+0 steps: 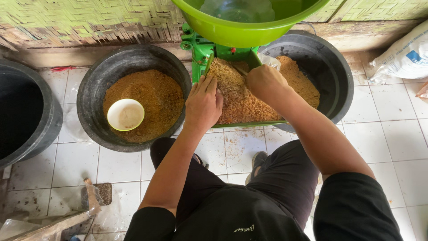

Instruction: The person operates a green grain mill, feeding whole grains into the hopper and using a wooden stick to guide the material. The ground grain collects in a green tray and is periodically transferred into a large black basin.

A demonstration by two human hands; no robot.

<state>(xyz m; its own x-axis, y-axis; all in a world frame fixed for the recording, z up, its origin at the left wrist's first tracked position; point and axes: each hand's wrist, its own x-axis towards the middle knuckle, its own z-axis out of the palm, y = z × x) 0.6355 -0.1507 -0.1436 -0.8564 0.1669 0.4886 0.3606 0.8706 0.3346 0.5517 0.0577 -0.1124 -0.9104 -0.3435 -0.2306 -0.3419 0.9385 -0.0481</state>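
Note:
My left hand (203, 103) lies flat, fingers together, on brown crumbly meal (238, 100) heaped in the green chute tray (249, 124) of a green machine (203, 49). My right hand (266, 82) is curled with its fingers pushed into the same heap near the chute's top; whether it grips anything I cannot tell. A large green basin (240, 29) sits on top of the machine. More meal fills the black tub (332, 73) behind the tray.
A second black tub (96, 93) at the left holds brown meal with a small pale bowl (125, 114) on it. A third black tub (26, 111) is at far left. A white sack (403, 56) lies right. Wood scraps (58, 223) sit bottom left. White tiled floor.

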